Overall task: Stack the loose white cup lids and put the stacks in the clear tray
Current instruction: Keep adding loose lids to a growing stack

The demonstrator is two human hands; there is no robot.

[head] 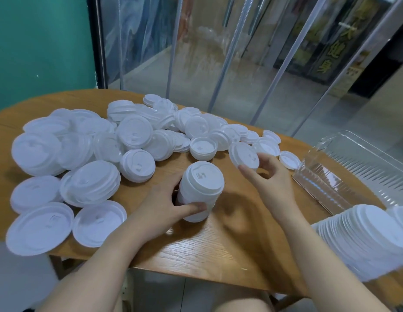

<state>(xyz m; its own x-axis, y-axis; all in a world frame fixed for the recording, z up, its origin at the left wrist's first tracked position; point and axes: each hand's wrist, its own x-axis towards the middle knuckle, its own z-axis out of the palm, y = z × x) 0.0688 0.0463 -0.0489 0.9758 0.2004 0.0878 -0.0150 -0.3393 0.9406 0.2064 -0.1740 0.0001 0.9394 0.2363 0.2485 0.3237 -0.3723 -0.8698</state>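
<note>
2 hands, 1 clear tray (362,167), dozens of loose lids (133,131), too many to count. Lids: round, white thin plastic, raised rims, scattered over oval wooden desk (218,248). Left hand (161,210) fingers curled round upright stack (201,190), long axis vertical, tops up, at desk centre. Right hand (270,179) pinches 1 tilted lid (244,156). Tray ribbed, at desk right. Long stack (365,239) lies on side, near right.

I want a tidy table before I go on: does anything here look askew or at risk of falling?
Yes. One large lid at the near left hangs over the table edge. The stack the left hand grips leans sideways.
</note>
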